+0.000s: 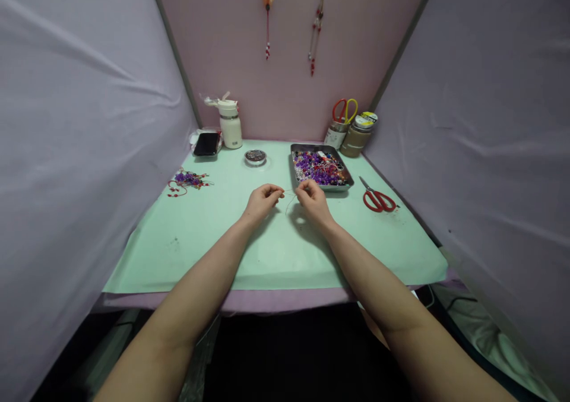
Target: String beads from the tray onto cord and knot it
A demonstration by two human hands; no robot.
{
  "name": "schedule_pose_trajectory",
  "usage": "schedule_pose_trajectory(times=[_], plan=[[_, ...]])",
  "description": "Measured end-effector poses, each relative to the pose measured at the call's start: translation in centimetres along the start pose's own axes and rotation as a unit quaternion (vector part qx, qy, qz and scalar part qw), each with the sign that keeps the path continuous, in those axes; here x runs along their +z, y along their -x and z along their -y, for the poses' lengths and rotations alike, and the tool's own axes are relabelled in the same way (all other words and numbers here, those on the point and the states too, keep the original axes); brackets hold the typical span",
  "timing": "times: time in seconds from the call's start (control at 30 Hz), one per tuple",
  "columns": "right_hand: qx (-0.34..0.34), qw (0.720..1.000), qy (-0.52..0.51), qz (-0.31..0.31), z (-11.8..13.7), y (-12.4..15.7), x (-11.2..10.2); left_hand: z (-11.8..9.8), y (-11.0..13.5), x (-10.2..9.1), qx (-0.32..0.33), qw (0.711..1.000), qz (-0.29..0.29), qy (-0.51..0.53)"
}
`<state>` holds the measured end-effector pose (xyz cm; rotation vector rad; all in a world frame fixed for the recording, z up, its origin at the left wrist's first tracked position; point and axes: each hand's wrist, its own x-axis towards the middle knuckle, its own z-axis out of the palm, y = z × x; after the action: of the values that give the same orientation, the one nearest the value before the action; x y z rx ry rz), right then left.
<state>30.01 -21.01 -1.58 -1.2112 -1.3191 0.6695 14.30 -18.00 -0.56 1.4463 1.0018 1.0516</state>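
My left hand (263,200) and my right hand (312,199) are held close together over the middle of the mint-green mat (276,253). Both are pinched, fingertips facing each other. A thin clear thread (289,199) runs between them and loops down towards the mat. A metal tray (297,150) full of purple, pink and dark beads lies just beyond my right hand.
Red scissors (378,201) lie right of the tray. At the back stand a white bottle (230,124), a black phone (207,143), a round thread spool (255,157), a cup with scissors (339,127) and a brown jar (357,136). Finished beaded pieces (189,180) lie at left. Fabric walls enclose the table.
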Motion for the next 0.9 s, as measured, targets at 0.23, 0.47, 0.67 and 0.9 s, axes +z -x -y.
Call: schedule_pose_trajectory(times=[0.23, 0.47, 0.67, 0.9], plan=[[0.021, 0.997, -0.077, 0.015, -0.1, 0.2, 0.3, 0.2, -0.4, -0.2, -0.032, 0.994, 0.019, 0.099], [0.016, 0.992, -0.128, 0.005, 0.1, 0.0, 0.6, -0.5, -0.2, -0.6, -0.062, 0.990, 0.045, 0.119], [0.138, 0.976, -0.166, 0.018, 0.3, -0.2, 0.0, -0.3, 0.1, -1.1, -0.113, 0.981, 0.114, 0.108], [0.190, 0.964, -0.188, 0.015, 0.2, -0.4, -0.2, -0.7, 0.3, -1.0, -0.121, 0.983, 0.109, 0.083]])
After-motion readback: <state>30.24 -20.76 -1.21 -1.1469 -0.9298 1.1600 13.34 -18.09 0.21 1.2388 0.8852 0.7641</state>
